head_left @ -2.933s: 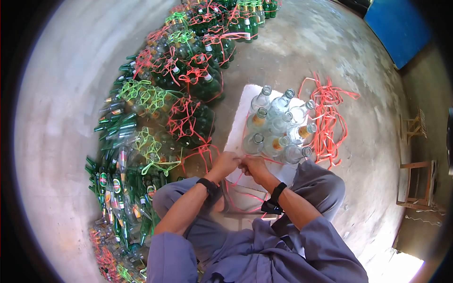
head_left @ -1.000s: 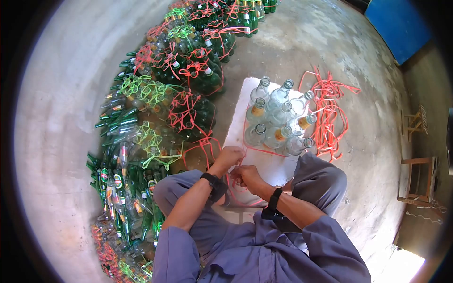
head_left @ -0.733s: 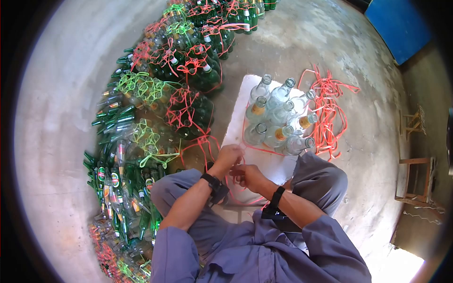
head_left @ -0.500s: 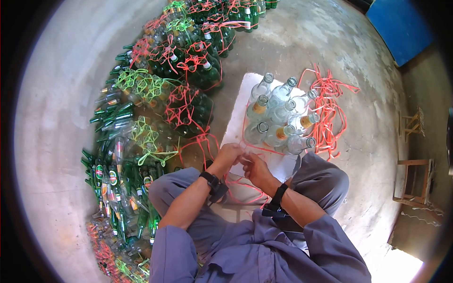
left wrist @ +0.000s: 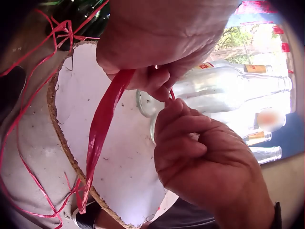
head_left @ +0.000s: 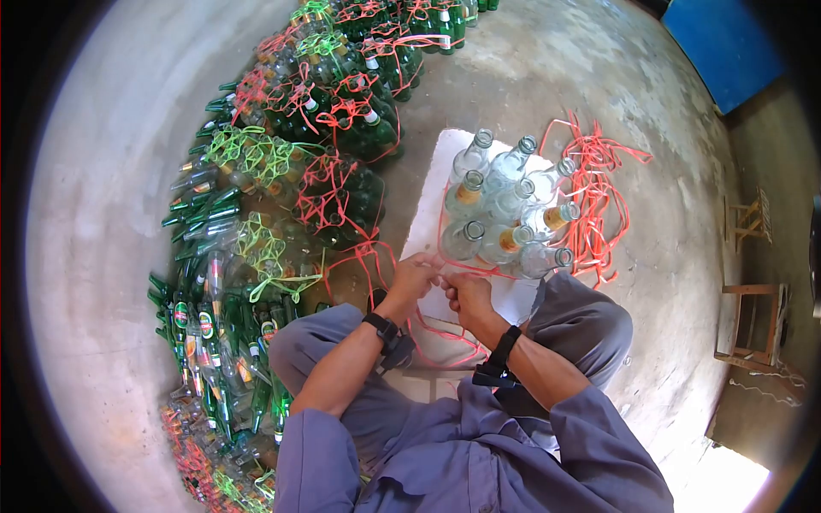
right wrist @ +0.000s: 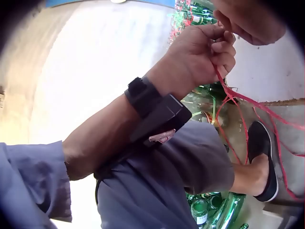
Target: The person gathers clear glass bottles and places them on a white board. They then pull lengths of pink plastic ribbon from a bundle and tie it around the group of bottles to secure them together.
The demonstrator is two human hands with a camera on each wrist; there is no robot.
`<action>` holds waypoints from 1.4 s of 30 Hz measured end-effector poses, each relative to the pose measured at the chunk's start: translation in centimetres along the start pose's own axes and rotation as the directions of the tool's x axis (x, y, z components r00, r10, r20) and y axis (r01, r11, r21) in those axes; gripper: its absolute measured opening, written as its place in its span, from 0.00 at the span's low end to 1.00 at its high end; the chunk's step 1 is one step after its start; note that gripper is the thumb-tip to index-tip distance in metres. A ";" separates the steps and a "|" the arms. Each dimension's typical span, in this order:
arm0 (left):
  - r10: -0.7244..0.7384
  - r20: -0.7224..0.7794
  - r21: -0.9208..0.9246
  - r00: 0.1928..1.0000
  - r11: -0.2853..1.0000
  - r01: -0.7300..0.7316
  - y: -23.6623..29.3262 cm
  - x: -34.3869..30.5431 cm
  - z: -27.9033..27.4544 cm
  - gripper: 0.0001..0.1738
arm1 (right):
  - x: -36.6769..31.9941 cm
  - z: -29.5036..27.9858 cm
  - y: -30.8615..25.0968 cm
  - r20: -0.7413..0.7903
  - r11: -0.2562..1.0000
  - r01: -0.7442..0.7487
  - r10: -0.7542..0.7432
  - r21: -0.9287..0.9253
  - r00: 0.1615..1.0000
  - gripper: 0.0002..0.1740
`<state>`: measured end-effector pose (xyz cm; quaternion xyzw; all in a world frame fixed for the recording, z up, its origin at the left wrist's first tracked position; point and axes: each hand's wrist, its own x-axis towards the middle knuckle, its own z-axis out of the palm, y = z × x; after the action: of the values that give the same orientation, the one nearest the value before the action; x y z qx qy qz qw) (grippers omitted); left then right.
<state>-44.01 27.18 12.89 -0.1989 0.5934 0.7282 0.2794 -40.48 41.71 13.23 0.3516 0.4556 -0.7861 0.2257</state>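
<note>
Clear glass bottles (head_left: 500, 205) stand upright in a tight cluster on a white board (head_left: 428, 205), with red plastic twine (head_left: 492, 271) passing along their near side. My left hand (head_left: 416, 275) is at the board's near left part, gripping the twine; a flat red length (left wrist: 102, 119) hangs from it in the left wrist view. Close beside it, my right hand (head_left: 470, 299) pinches a short strand between thumb and finger, its fingertips almost meeting the left ones. In the right wrist view the left hand (right wrist: 200, 57) shows red strands trailing off below it.
Several bundles of green bottles (head_left: 342, 197) netted in red and green twine line the left side. Loose bottles (head_left: 209, 333) are heaped beside the left knee. A pile of red twine (head_left: 594, 214) lies right of the board. Wooden stools (head_left: 753, 325) stand far right.
My right hand dips below the left with fingers loosened, then rises back to it and now pinches the strand. The left hand stays nearly in place. The bottles remain standing.
</note>
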 end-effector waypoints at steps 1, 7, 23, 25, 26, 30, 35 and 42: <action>-0.002 0.000 0.000 1.000 1.000 0.002 0.0 0.0 -0.1 0.09 | 0.2 0.1 -0.1 -0.001 1.000 -0.001 0.001 0.001 1.000 0.07; 0.005 0.034 0.030 0.999 1.000 -0.006 0.4 -0.5 -0.3 0.12 | -0.4 1.4 -1.7 0.070 0.996 0.004 -0.011 0.094 0.997 0.06; 0.024 -0.020 0.014 1.000 1.000 -0.024 -0.4 -0.1 -0.2 0.13 | 1.2 0.7 0.2 -0.013 0.976 -0.094 0.099 0.197 0.995 0.06; 0.011 -0.042 -0.002 0.999 1.000 -0.011 -0.2 -0.1 -0.1 0.11 | 1.1 0.9 0.2 -0.011 0.969 -0.105 0.110 0.223 0.994 0.07; 0.013 -0.063 -0.026 0.998 1.000 -0.015 -0.2 -0.1 0.0 0.09 | 1.0 1.0 0.1 -0.004 0.975 -0.085 0.088 0.207 0.996 0.06; 0.011 -0.104 -0.035 0.995 0.999 -0.015 0.0 0.4 0.1 0.05 | 0.5 1.3 -0.6 0.010 0.973 -0.080 0.079 0.215 0.997 0.05; -0.025 -0.080 -0.009 0.996 1.000 0.024 0.0 1.0 0.0 0.05 | 2.0 0.3 0.6 0.075 0.966 -0.116 0.101 0.230 0.992 0.03; -0.056 -0.012 -0.013 0.998 0.998 0.056 0.3 1.2 -0.4 0.04 | 3.9 -0.5 1.2 0.197 0.943 -0.237 0.193 0.232 0.961 0.04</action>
<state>-45.12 26.95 12.26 -0.2216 0.5848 0.7226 0.2946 -42.08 41.49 9.40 0.3561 0.2890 -0.8356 0.3022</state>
